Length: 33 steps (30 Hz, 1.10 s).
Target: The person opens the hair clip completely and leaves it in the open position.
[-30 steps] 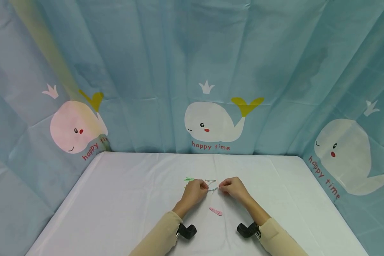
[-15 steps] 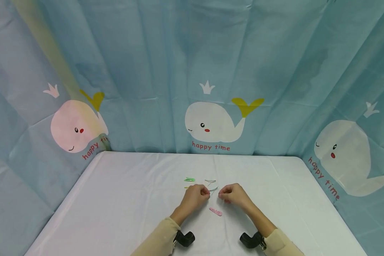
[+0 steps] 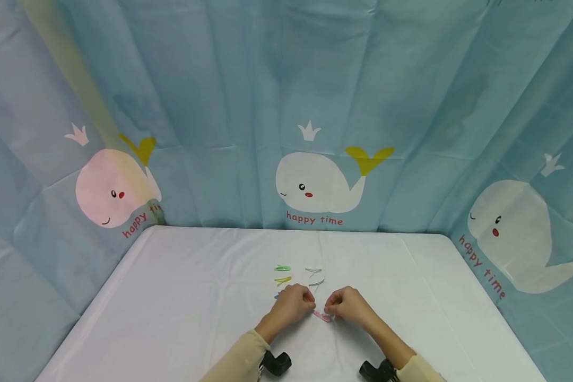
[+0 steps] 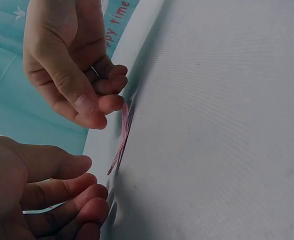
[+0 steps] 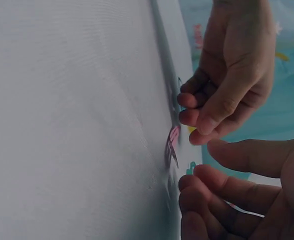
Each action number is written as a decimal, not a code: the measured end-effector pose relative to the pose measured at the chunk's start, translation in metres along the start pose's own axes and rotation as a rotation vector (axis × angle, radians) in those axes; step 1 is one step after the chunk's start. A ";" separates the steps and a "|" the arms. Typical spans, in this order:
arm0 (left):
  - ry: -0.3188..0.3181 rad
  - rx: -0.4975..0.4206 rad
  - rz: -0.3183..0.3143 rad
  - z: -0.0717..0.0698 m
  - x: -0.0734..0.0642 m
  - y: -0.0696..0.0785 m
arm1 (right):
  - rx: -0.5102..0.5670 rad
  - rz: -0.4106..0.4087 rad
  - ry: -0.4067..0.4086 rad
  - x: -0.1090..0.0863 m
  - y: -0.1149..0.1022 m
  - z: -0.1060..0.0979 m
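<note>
A pink hair clip (image 3: 322, 316) lies on the white table between the two hands. My left hand (image 3: 293, 306) hovers by its far left end, thumb and fingers relaxed and apart in the left wrist view. My right hand (image 3: 348, 305) is at the clip's right end, partly over it in the head view. From the right wrist, a gap shows between the right thumb (image 5: 247, 155) and forefinger, with nothing held. The clip (image 4: 123, 137) appears slightly spread there and in the left wrist view. Whether any fingertip touches it, I cannot tell.
Beyond the hands lie a green clip (image 3: 283, 268), a yellow clip (image 3: 283, 279), a pale brownish clip (image 3: 313, 271) and a grey-green clip (image 3: 317, 283). A blue clip (image 3: 276, 296) is mostly hidden behind the left hand. A blue whale-print curtain (image 3: 219, 159) surrounds the table.
Both hands have let go of the grey-green clip and moved nearer, to the pink clip. The yellow clip has come fully into view, the blue one partly.
</note>
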<state>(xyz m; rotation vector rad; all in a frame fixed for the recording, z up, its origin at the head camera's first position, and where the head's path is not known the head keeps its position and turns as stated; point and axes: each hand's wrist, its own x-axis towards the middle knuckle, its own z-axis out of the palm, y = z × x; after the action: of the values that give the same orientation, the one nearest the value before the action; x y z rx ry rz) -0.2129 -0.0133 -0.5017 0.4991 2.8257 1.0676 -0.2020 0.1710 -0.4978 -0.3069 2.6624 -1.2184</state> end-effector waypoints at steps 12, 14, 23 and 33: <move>-0.023 0.077 0.014 0.004 -0.004 0.001 | -0.110 -0.029 0.004 -0.009 -0.001 0.007; -0.021 0.082 0.020 0.006 -0.003 0.001 | -0.122 -0.024 0.013 -0.010 -0.002 0.008; -0.025 0.064 0.048 0.008 -0.005 0.001 | -0.182 -0.033 0.062 -0.010 0.001 0.014; -0.053 -0.005 0.029 0.007 -0.003 0.002 | -0.183 -0.027 0.071 -0.009 0.001 0.016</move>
<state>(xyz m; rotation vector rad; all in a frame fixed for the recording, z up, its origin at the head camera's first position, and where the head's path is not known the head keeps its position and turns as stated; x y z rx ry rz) -0.2079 -0.0082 -0.5060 0.5618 2.7770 1.0505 -0.1895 0.1629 -0.5078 -0.3349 2.8458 -1.0119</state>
